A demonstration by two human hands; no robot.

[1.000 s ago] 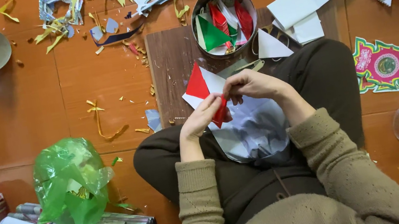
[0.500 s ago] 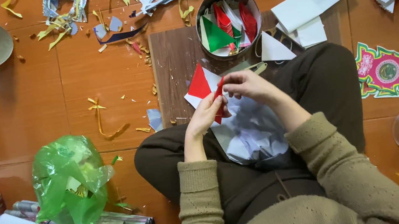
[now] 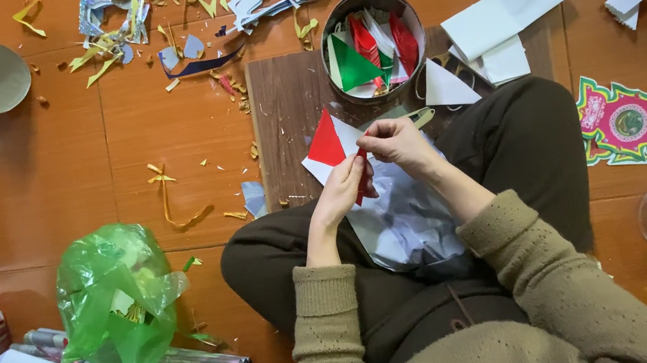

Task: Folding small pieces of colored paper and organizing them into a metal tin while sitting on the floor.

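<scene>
Both hands pinch one red-and-white paper piece point(image 3: 329, 147) above the lap: left hand point(image 3: 340, 192) closed on its lower edge, right hand point(image 3: 392, 143) closed on its upper right edge, apparently to keep it taut and near the eyes. Just beyond the grip, one round tin point(image 3: 373, 44) collects folded red, green and white pieces within easy reach. Beneath the grip, loose white sheets point(image 3: 404, 225) rest on the lap. Well left, one green plastic bag point(image 3: 117, 306)
</scene>
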